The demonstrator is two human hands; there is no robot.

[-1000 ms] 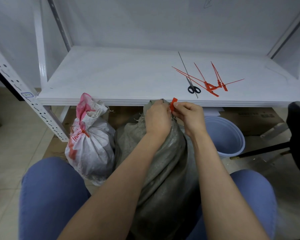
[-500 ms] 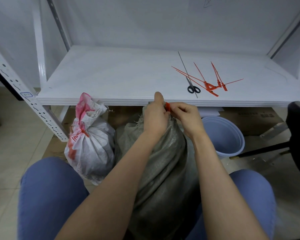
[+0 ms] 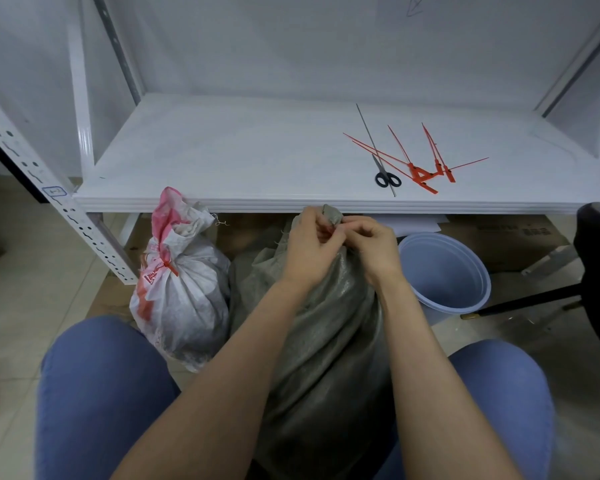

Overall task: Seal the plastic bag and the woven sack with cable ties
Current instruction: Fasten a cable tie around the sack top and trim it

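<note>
1. Sitting with the woven sack upright between your knees, you have its mouth gathered into a neck just below the shelf edge.
2. Your left hand is curled round that neck and grips it. Your right hand meets it there, fingers curled and pinching at a red cable tie. Only a sliver of red shows between your fingers, so I cannot tell whether the tail is threaded or pulled snug.
3. Just beside the sack, on your left, the plastic bag stands with its neck bunched and a red tie cinched round it. That half looks done.
4. A blue bucket sits on your right.
5. Farther off, spare ties and scissors lie on the shelf. What remains, by my judgement, is locking and tightening the sack's tie.
</note>
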